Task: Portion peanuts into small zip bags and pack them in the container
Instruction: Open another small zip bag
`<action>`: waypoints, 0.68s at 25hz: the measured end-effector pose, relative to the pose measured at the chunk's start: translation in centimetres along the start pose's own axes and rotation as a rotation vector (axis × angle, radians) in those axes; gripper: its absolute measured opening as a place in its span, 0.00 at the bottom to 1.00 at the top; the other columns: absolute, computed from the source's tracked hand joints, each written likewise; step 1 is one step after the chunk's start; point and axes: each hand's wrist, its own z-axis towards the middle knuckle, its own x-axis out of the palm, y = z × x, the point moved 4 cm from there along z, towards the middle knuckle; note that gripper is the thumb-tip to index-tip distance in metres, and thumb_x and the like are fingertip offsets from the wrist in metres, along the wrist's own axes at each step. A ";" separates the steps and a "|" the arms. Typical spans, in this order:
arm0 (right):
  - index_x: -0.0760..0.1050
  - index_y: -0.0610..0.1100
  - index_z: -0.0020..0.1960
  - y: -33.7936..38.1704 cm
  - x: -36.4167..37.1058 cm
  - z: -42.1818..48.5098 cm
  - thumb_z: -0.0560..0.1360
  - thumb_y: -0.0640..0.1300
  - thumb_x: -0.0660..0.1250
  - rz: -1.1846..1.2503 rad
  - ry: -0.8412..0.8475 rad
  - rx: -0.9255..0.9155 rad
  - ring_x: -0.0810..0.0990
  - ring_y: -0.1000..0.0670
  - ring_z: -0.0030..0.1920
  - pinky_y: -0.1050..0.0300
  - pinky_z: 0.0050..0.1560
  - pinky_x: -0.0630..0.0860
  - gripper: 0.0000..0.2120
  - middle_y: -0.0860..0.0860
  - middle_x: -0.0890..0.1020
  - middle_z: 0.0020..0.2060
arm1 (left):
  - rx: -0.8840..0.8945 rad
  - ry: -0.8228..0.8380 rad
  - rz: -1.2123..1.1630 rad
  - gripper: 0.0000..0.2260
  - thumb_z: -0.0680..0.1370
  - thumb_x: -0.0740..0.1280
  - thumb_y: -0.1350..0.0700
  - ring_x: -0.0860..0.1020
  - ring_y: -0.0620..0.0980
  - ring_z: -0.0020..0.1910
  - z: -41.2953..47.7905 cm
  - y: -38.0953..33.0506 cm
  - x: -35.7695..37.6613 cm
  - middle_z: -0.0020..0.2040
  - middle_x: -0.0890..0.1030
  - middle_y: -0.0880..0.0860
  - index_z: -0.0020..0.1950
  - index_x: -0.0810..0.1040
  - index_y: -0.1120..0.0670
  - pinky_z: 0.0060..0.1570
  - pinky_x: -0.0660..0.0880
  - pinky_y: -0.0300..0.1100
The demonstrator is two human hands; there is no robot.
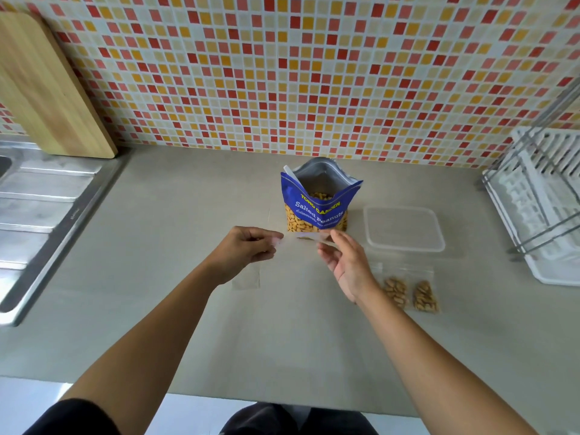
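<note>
A blue salted peanuts bag [320, 208] stands open at the middle of the counter, with a white scoop handle [291, 174] sticking out of it. In front of it my left hand [248, 249] and my right hand [342, 262] pinch the two ends of a small clear zip bag [306, 237], held flat above the counter. Its contents are hard to make out. Two small zip bags with peanuts [409, 293] lie to the right of my right wrist. A clear plastic container [405, 229] sits right of the peanut bag, its lid on.
Another flat clear bag [246, 279] lies on the counter under my left wrist. A steel sink drainboard [40, 211] is at the left, with a wooden cutting board [47, 86] leaning on the tiled wall. A white dish rack [543, 202] stands at the right.
</note>
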 end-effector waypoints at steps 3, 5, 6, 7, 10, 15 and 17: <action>0.76 0.44 0.48 0.1 -1.0 0.0 0.63 0.51 0.77 -0.127 0.072 -0.020 0.78 0.60 0.36 0.67 0.42 0.75 0.19 0.53 0.81 0.37 | 0.014 -0.032 0.061 0.04 0.75 0.68 0.59 0.77 0.41 0.42 0.2 -0.1 0.0 0.44 0.83 0.44 0.45 0.83 0.55 0.40 0.73 0.33; 0.76 0.45 0.43 0.0 -1.0 -0.2 0.66 0.42 0.76 -0.388 0.064 -0.066 0.74 0.61 0.33 0.65 0.39 0.70 0.09 0.51 0.78 0.36 | 0.016 -0.046 0.092 0.03 0.75 0.69 0.58 0.77 0.40 0.41 0.4 -0.3 0.0 0.42 0.84 0.43 0.44 0.83 0.54 0.39 0.69 0.34; 0.77 0.46 0.40 0.0 -1.0 -0.1 0.68 0.39 0.74 -0.458 0.028 -0.092 0.73 0.61 0.32 0.65 0.38 0.69 0.07 0.51 0.78 0.34 | 0.016 -0.048 0.085 0.03 0.75 0.69 0.59 0.77 0.40 0.39 0.4 -0.4 0.2 0.40 0.84 0.44 0.43 0.83 0.54 0.38 0.70 0.34; 0.77 0.46 0.39 0.3 -1.1 -0.2 0.70 0.38 0.72 -0.476 -0.012 -0.112 0.72 0.61 0.31 0.66 0.37 0.68 0.06 0.52 0.77 0.33 | 0.023 -0.045 0.079 0.04 0.76 0.68 0.59 0.77 0.41 0.37 0.3 -0.7 0.4 0.38 0.83 0.46 0.42 0.82 0.55 0.36 0.71 0.32; 0.77 0.43 0.37 1.4 -1.3 -0.2 0.72 0.40 0.71 -0.478 -0.072 -0.144 0.70 0.60 0.30 0.69 0.34 0.67 0.05 0.52 0.76 0.30 | 0.075 -0.088 0.139 0.05 0.75 0.68 0.62 0.76 0.42 0.31 0.1 -1.8 0.9 0.31 0.80 0.50 0.40 0.82 0.55 0.33 0.72 0.31; 0.79 0.36 0.50 4.7 -0.9 -0.4 0.75 0.36 0.66 -0.438 -0.101 -0.207 0.76 0.65 0.30 0.76 0.36 0.69 0.06 0.58 0.82 0.26 | 0.182 -0.225 0.265 0.05 0.73 0.68 0.65 0.76 0.47 0.30 -0.3 -5.3 1.9 0.32 0.80 0.57 0.43 0.82 0.58 0.34 0.75 0.33; 0.79 0.40 0.48 6.5 -0.6 -0.7 0.75 0.35 0.65 -0.375 -0.092 -0.253 0.76 0.64 0.30 0.74 0.34 0.69 0.05 0.57 0.81 0.28 | 0.212 -0.198 0.265 0.04 0.74 0.67 0.64 0.77 0.46 0.31 -0.7 -7.0 2.7 0.33 0.81 0.56 0.43 0.81 0.58 0.32 0.74 0.32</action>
